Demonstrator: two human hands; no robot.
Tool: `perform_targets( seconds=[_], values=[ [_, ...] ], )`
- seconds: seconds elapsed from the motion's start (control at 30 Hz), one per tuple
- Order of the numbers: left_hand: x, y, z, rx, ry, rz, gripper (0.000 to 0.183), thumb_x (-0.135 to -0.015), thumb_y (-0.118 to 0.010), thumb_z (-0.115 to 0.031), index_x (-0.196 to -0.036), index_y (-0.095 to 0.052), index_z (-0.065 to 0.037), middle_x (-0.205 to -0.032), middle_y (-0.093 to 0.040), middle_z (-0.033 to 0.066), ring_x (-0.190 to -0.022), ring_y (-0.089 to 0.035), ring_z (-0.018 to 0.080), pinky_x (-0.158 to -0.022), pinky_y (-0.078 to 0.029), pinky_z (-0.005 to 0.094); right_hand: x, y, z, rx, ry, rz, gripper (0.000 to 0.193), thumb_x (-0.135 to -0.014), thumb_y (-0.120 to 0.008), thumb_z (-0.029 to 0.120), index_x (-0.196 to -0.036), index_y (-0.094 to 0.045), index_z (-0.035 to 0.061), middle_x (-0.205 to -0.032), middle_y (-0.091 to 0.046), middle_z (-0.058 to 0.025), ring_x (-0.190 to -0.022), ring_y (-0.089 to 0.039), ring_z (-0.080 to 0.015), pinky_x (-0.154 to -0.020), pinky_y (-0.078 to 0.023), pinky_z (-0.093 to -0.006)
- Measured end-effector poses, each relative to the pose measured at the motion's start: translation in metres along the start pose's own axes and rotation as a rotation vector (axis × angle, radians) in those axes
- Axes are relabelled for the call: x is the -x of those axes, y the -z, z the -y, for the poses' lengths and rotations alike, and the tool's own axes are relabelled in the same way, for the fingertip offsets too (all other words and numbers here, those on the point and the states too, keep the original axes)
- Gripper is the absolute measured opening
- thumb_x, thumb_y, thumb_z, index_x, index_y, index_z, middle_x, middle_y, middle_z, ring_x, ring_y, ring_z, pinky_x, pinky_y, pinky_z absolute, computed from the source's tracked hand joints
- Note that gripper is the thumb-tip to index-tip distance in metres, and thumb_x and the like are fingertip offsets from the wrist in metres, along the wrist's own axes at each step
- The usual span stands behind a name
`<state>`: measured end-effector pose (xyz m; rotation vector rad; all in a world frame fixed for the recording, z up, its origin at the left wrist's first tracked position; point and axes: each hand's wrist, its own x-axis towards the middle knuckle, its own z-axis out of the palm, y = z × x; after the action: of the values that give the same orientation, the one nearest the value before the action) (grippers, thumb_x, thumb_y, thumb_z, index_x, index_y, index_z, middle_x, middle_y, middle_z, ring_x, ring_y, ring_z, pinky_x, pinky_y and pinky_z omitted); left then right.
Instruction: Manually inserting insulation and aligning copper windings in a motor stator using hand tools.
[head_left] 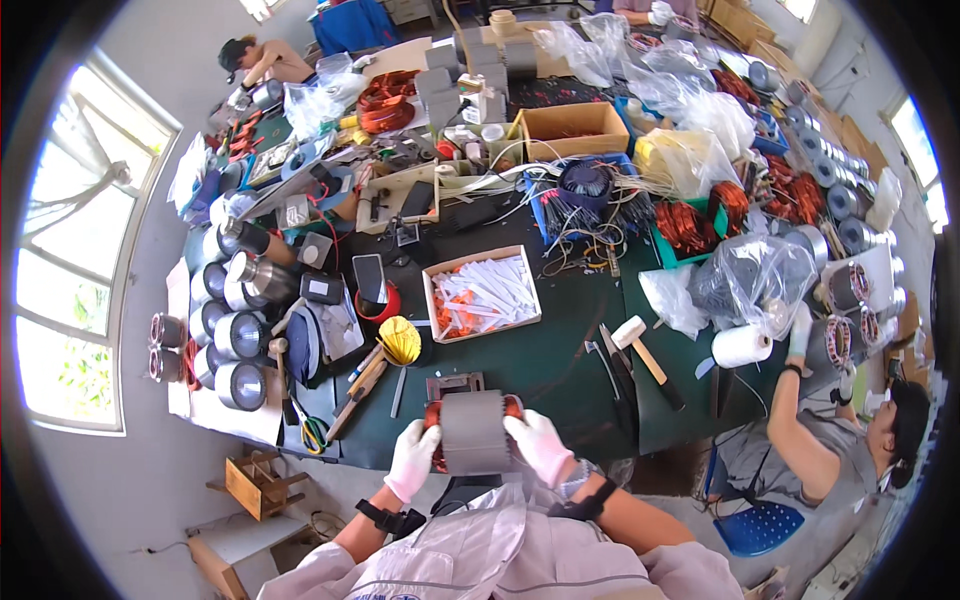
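Note:
A grey cylindrical motor stator [474, 432] with red copper windings at both ends is held in front of my body, at the table's near edge. My left hand [411, 462], in a white glove, grips its left end. The gloved right hand [541, 447] closes round the opposite end, thumb on top. Just beyond the stator lies a small dark metal fixture [455, 384]. A carton [431, 303] of white insulating strips and orange pieces stands farther back. Left of it, a cup holds yellow strips [400, 340].
A white-headed mallet [648, 360] and dark long tools [618, 375] lie to the right. Scissors [314, 432] and wooden-handled tools [358, 395] lie left, near several stator cores [242, 335]. Another person [820, 440] works at the right; two more are at the far side.

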<state>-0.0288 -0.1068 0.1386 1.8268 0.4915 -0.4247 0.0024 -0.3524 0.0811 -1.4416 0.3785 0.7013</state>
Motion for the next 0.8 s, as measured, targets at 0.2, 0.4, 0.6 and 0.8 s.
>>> perform_targets(
  seconds=[0.2, 0.4, 0.6, 0.8],
  values=[
    [-0.012, -0.075, -0.046, -0.008, 0.098, 0.239, 0.029, -0.104, -0.06, -0.023, -0.098, -0.062, 0.005, -0.082, -0.065, 0.0054, -0.072, -0.06, 0.0116, -0.064, -0.051, 0.0327, 0.01, 0.086, -0.005, 0.326, 0.049, -0.247, 0.045, -0.101, -0.057, 0.038, -0.093, -0.065, -0.0064, -0.081, -0.067, -0.0262, -0.083, -0.069, -0.0417, -0.074, -0.05, -0.0499],
    [-0.033, -0.122, 0.007, -0.087, 0.114, 0.23, 0.04, -0.102, -0.064, -0.029, -0.101, -0.064, 0.011, -0.091, -0.071, 0.0154, -0.085, -0.063, 0.0171, -0.077, -0.052, 0.0386, -0.021, 0.12, -0.048, 0.358, -0.018, -0.302, 0.034, -0.103, -0.059, 0.032, -0.097, -0.065, -0.001, -0.076, -0.06, -0.004, -0.07, -0.057, -0.0144, -0.064, -0.045, -0.0382],
    [-0.041, -0.086, 0.014, -0.2, -0.131, 0.187, 0.032, -0.098, -0.068, -0.023, -0.114, -0.066, 0.005, -0.102, -0.071, 0.0167, -0.095, -0.069, 0.028, -0.087, -0.054, 0.0386, -0.014, 0.131, -0.057, 0.186, 0.081, -0.355, 0.044, -0.101, -0.057, 0.035, -0.099, -0.067, -0.0074, -0.082, -0.068, -0.0158, -0.077, -0.064, -0.0252, -0.072, -0.05, -0.0423],
    [-0.049, -0.064, 0.102, -1.114, -0.478, 0.061, 0.032, -0.075, -0.077, -0.015, -0.103, -0.066, -0.004, -0.102, -0.068, 0.0151, -0.103, -0.065, 0.0341, -0.095, -0.049, 0.0445, -0.001, 0.114, -0.032, 0.229, 0.113, -0.278, 0.048, -0.11, -0.049, 0.038, -0.112, -0.068, -0.0071, -0.1, -0.071, -0.0137, -0.09, -0.063, -0.0221, -0.084, -0.05, -0.0381]
  ],
)
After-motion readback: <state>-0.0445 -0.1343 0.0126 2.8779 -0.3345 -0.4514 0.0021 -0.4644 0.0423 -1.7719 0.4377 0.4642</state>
